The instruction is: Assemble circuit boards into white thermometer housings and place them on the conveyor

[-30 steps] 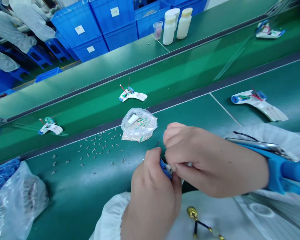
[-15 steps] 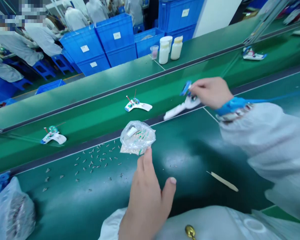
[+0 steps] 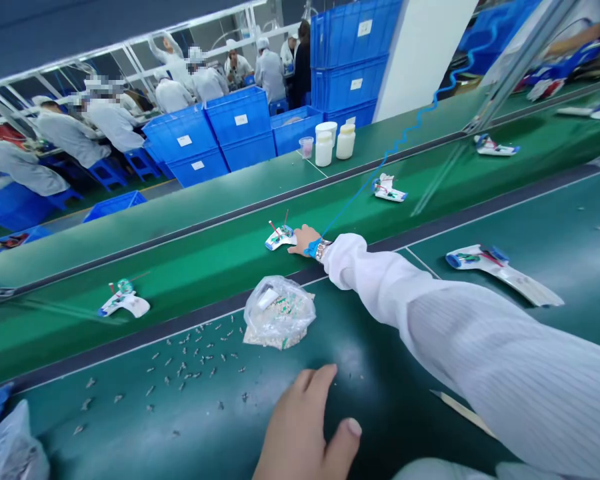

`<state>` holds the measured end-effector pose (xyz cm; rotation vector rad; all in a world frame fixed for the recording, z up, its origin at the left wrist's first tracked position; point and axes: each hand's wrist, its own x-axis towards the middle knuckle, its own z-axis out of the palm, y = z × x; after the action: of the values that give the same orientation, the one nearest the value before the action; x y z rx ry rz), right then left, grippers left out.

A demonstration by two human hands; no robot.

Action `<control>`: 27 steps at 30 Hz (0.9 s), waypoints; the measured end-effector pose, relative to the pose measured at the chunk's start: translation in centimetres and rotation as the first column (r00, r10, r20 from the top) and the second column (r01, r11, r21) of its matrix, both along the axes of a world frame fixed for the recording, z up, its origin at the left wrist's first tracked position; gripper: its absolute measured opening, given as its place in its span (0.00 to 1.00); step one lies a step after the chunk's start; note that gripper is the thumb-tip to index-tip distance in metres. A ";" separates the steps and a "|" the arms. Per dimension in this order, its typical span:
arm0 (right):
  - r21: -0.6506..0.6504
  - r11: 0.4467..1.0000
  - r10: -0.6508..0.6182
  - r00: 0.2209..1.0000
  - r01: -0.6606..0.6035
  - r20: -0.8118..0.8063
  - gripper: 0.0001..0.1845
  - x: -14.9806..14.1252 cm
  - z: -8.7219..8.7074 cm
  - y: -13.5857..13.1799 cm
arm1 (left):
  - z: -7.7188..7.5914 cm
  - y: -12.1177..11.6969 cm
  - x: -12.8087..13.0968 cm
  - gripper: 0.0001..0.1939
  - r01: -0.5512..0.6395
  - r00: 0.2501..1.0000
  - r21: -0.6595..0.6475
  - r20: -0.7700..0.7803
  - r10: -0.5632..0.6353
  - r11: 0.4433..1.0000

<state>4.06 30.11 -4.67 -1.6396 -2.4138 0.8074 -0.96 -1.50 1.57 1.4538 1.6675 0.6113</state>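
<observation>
We see the right hand [image 3: 305, 240] reaching from a white ribbed sleeve [image 3: 430, 313], across the dark rail [image 3: 130, 339], and out over the green conveyor belt [image 3: 220, 267]. Its fingers lie against a white plastic assembly [image 3: 280, 238] with red leads, which sits on the belt just past the rail; we cannot tell whether they pinch it or only touch it. A blue wrist strap [image 3: 313, 248] circles that wrist, and its blue coiled cord [image 3: 360, 190] rises toward the far side of the belt, an arrangement that suggests static grounding for electronic work. The left hand [image 3: 300, 433] lies open and empty, palm down, at the lower edge of the view, with its thumb apart from the fingers, above the dark green bench [image 3: 380, 413]. Beyond it, a clear plastic bag [image 3: 279, 313] holds small pale and green parts. We note small metal parts [image 3: 180, 367] spread singly across the bench, probably so that each can be picked out easily. A similar assembly [image 3: 500, 273] lies on the bench to the right, and a pale pointed stick [image 3: 463, 413] lies partly under the sleeve.
</observation>
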 end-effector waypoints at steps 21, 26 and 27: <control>-0.533 0.139 -0.435 0.432 -0.835 -0.790 0.31 8.9 3.6 -20.4 | 0.3 2.0 0.8 0.13 -0.438 0.472 0.000 0.851 0.230 0.899; -0.500 0.121 -0.456 0.400 -0.857 -0.795 0.32 8.4 3.0 -21.9 | 0.4 2.3 0.9 0.13 -0.533 0.417 -0.091 0.837 0.355 0.841; -0.499 0.115 -0.451 0.402 -0.859 -0.797 0.33 8.3 3.0 -22.1 | 0.4 2.4 1.0 0.13 -0.544 0.422 -0.104 0.824 0.379 0.832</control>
<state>12.40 7.97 -1.66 -0.1313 -1.0216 2.8740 0.03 0.88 1.99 0.5402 1.1995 1.5331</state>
